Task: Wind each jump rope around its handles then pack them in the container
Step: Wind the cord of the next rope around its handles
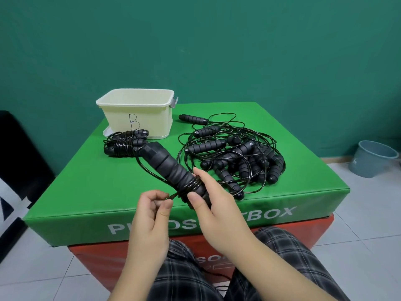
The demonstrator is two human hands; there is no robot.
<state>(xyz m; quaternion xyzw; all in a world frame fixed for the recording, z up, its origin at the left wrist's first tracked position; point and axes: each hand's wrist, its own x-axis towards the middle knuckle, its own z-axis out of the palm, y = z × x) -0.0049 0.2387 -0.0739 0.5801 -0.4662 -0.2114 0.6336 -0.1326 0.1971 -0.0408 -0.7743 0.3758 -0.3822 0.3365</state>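
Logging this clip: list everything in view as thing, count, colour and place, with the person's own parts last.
Cream plastic container marked B: one, far left on the box top, nothing visible inside.
Wound black jump ropes: seemingly two, in front of the container.
Tangled pile of black foam-handled jump ropes: count unclear, right side.
Black foam handles in hand: pair held together, cord partly wound.
Green padded box: one, on a red box.
Grey bucket: one, floor, far right.
Left hand: pinches the cord.
Right hand: grips the handles.
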